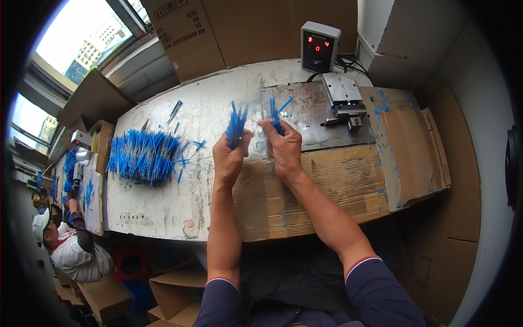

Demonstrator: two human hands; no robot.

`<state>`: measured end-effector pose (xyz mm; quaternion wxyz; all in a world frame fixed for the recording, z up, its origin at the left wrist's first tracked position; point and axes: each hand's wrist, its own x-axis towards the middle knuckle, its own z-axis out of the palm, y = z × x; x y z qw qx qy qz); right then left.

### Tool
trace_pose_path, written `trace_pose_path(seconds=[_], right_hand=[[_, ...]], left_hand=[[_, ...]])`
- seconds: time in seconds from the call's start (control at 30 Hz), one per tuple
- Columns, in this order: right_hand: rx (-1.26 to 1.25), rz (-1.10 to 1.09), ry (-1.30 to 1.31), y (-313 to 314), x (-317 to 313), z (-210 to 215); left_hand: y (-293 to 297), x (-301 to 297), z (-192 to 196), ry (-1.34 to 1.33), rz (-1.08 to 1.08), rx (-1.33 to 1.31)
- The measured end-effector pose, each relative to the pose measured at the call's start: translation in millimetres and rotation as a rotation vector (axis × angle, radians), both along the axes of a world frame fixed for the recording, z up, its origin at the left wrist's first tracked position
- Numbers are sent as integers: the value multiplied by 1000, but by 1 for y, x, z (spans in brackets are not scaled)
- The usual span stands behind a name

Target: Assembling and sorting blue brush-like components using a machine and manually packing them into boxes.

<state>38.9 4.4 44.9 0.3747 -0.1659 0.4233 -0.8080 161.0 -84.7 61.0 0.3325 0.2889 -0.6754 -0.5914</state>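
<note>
My left hand (231,155) is closed around an upright bundle of thin blue strips (237,122), their tips spread above the fingers. Beside it, slightly apart, my right hand (282,146) pinches a smaller bunch of thin blue strips (273,109). One strip in that bunch leans out to the right. Left of my hands lies a large pile of blue strips (143,156) with pale, thin parts among them. A few loose blue strips (199,145) are scattered on the white table (158,210) between the pile and my left hand.
A metal fixture (342,92) stands on a dark plate (310,128) at the back right, near a box with a lit red display (320,46). Flattened cardboard (338,180) covers the table's right front. A pen-like tool (175,111) lies behind the pile. Another person (76,245) works at far left.
</note>
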Motion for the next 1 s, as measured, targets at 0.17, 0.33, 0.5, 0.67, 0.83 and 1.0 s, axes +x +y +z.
trace_pose_path(seconds=[0.17, 0.33, 0.5, 0.67, 0.83, 1.0], right_hand=[[-113, -295, 222, -4, -9, 10], [-83, -219, 477, 10, 4, 13], [47, 14, 627, 3, 29, -4], [-32, -68, 622, 4, 42, 2], [82, 96, 625, -4, 31, -18], [45, 112, 228, 1, 31, -3]], left_hand=[[-16, 13, -6, 236, 71, 109], [-23, 17, -10, 379, 48, 179], [-23, 16, -10, 428, 19, 210], [-29, 25, -11, 480, 10, 242], [-27, 23, -8, 434, 8, 237], [-25, 28, -12, 344, -43, 234]])
